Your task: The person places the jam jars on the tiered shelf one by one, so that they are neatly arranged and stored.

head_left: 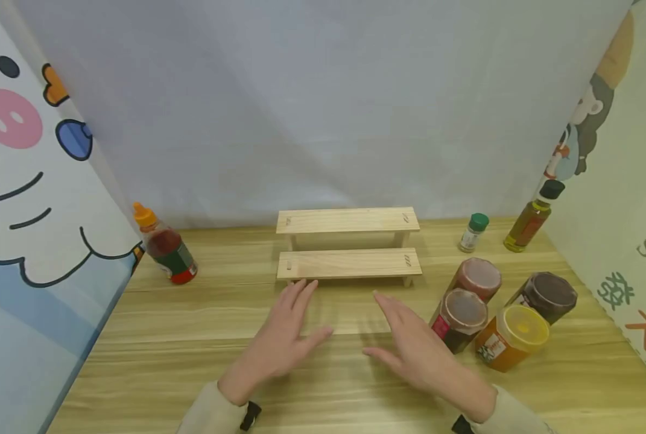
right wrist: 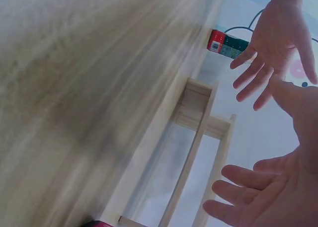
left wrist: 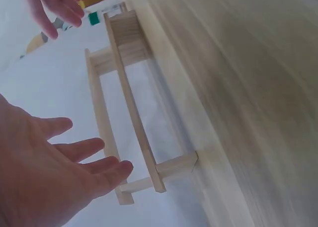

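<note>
A two-step wooden rack (head_left: 348, 264) stands at the back middle of the table. In front of it, my left hand (head_left: 279, 340) hovers with spread, nearly straight fingers and holds nothing. Opposite it, my right hand (head_left: 415, 346) is likewise spread and bare, its palm turned inward. The left wrist view shows the left hand's fingers (left wrist: 112, 175) near one end of the rack in the image; whether they touch cannot be told. Just right of my right hand are jars with dark contents (head_left: 462, 313), one of reddish-brown stuff (head_left: 477, 277), and a yellow-lidded jar (head_left: 513, 337).
A sauce bottle with an orange cap (head_left: 167, 250) stands at the left. Toward the back right are a green-capped spice jar (head_left: 471, 234) and an oil bottle (head_left: 531, 220). Another dark-lidded jar (head_left: 551, 295) sits at the right. A pale cloth (head_left: 328, 120) hangs behind the table.
</note>
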`<state>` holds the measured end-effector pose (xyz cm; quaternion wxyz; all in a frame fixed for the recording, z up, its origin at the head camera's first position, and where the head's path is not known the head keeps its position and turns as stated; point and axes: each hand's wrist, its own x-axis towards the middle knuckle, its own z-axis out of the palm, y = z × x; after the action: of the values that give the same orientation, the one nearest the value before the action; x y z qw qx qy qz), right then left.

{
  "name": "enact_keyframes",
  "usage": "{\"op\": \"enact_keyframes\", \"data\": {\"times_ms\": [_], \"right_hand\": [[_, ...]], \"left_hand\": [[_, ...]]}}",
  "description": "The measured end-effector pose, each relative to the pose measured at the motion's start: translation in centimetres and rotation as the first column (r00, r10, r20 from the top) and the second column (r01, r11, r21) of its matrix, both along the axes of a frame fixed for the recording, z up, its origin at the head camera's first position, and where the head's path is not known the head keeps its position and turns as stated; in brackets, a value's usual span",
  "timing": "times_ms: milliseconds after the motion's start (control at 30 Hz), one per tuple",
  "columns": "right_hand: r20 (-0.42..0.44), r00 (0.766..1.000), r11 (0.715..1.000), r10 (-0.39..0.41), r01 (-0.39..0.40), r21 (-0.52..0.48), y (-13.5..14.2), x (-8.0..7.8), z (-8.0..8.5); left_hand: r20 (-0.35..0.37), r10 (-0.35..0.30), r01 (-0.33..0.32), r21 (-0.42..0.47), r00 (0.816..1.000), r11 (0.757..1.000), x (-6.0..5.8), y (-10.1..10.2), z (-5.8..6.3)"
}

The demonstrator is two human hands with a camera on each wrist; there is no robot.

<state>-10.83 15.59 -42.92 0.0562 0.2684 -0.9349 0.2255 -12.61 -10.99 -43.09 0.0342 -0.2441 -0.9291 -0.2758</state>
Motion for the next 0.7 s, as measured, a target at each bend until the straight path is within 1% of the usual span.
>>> {"op": "enact_keyframes", "data": {"times_ms": [133, 233, 500, 600, 700], "right_hand": [[-0.009, 1.000, 0.999, -0.018, 0.017, -0.040, 0.1, 0.0, 0.8], [-0.030, 0.999, 0.996, -0.032, 0.029, -0.080, 0.3, 0.0, 1.6], [-0.105, 0.993, 0.981, -0.061, 0.040, -0.192, 1.9, -0.2, 3.7], [-0.123, 0.989, 0.976, -0.087, 0.060, -0.212, 2.5, 0.0, 4.3], [-0.150, 0.981, 0.972, -0.123, 0.089, -0.218, 3.1, 0.3, 4.8]], "left_hand": [[-0.029, 0.035, -0.032, 0.105, 0.999, 0.994, -0.6, -0.1, 0.3], [-0.024, 0.064, -0.060, 0.157, 0.998, 0.986, -0.9, -0.2, 0.3], [-0.019, 0.110, -0.104, 0.194, 0.994, 0.976, -1.4, 0.1, 0.4], [0.005, 0.154, -0.151, 0.237, 0.988, 0.960, -1.7, 0.3, 0.1], [0.029, 0.224, -0.222, 0.290, 0.974, 0.931, -2.0, 0.3, -0.3]]}}
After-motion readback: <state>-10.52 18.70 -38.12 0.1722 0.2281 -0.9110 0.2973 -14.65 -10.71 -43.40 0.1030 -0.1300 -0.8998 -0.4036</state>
